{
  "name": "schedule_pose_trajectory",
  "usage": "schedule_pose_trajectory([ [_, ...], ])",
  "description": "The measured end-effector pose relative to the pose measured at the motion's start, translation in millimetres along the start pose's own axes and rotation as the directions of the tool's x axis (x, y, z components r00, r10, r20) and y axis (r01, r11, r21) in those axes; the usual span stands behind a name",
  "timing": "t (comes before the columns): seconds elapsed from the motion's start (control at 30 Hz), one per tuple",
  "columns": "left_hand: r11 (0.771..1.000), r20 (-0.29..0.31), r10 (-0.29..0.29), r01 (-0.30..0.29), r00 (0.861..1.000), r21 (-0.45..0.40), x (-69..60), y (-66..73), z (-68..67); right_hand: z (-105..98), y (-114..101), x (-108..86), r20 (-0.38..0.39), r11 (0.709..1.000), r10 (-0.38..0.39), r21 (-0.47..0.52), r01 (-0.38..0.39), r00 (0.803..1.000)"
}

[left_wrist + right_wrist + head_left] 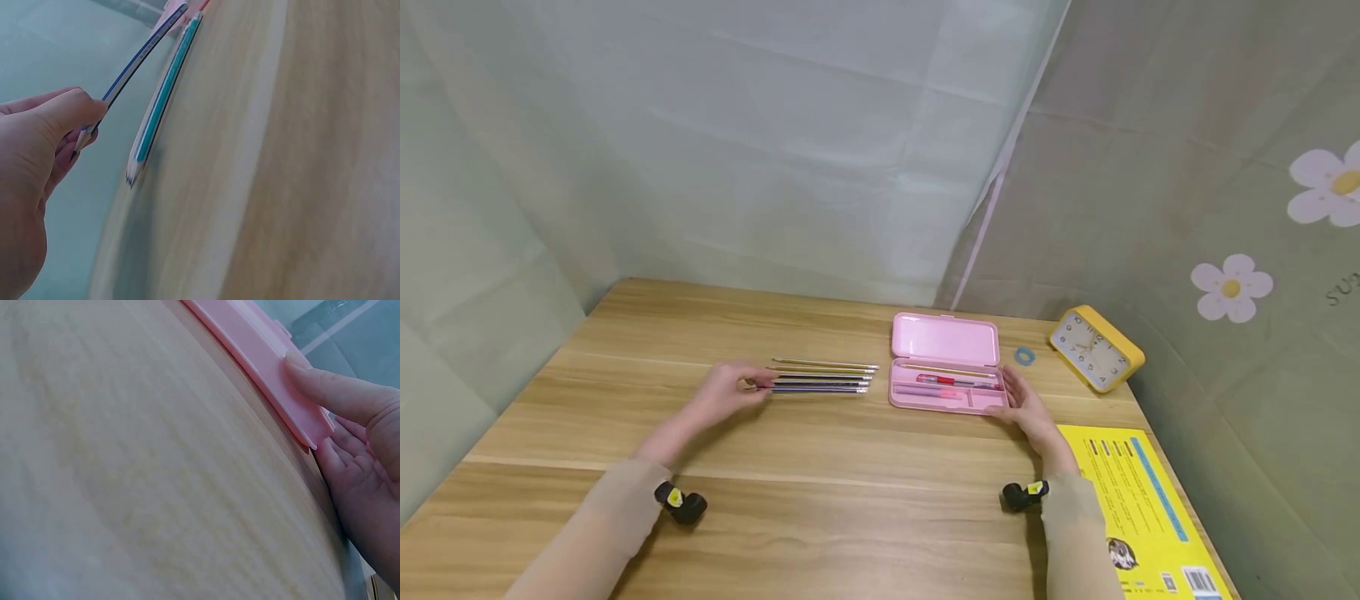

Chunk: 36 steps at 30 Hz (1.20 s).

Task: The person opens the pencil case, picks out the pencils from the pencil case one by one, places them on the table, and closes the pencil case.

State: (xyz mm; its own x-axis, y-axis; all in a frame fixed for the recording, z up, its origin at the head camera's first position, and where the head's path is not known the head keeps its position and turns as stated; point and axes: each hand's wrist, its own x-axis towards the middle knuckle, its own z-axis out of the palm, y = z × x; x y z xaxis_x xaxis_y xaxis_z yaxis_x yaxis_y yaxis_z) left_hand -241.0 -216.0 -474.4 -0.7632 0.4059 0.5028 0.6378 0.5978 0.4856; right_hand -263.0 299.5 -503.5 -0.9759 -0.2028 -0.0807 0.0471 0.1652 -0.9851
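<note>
In the left wrist view my left hand (53,125) pinches a blue-striped pencil (137,59) near its sharpened tip, between thumb and fingers. Beside it lies a teal pencil (165,100) on the wood. The head view shows my left hand (730,392) at the tip end of a row of several pencils (827,371), their eraser ends pointing right. A pink pencil case (945,340) lies with its lid back. My right hand (1030,412) holds the case's right end, thumb on the near side. Inside are a pencil (947,370), a red-capped pen (936,380) and a pink-purple pen (928,391).
A yellow alarm clock (1093,348) stands at the table's back right, with a small blue ring (1024,357) to its left. A yellow book (1138,508) lies along the right edge, by my right forearm. Curtains (775,150) hang behind the wooden table (850,500).
</note>
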Motion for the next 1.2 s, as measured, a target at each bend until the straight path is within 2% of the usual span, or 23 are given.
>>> schedule_pose_trajectory([
  [0.27,0.997,0.04,-0.073,0.073,0.997,0.012,-7.0,-7.2,-1.4,-1,1,-1.2,-0.004,1.0,0.006,0.003,-0.006,1.0],
  [0.53,0.996,0.089,-0.084,0.085,0.992,-0.009,-6.2,-9.4,0.2,-1,1,-2.4,-0.004,1.0,0.008,0.01,-0.008,1.0],
  [0.7,0.987,0.169,-0.145,0.155,0.975,-0.048,-5.2,-8.9,-2.4,0,0,-2.6,0.004,1.0,-0.005,-0.002,0.005,1.0],
  [0.83,0.981,0.206,-0.177,0.19,0.962,-0.047,-4.5,-9.0,-3.9,0,0,-1.5,0.006,1.0,-0.009,-0.015,0.009,1.0],
  [1.03,0.98,0.218,-0.187,0.198,0.958,-0.03,-4.0,-10.5,-2.7,-1,0,0.2,0.005,1.0,-0.01,-0.012,0.01,1.0],
  [1.2,0.983,0.215,-0.18,0.184,0.96,0.002,-4.2,-12.5,-0.3,-1,1,0.8,0.009,1.0,-0.014,0.0,0.014,1.0],
])
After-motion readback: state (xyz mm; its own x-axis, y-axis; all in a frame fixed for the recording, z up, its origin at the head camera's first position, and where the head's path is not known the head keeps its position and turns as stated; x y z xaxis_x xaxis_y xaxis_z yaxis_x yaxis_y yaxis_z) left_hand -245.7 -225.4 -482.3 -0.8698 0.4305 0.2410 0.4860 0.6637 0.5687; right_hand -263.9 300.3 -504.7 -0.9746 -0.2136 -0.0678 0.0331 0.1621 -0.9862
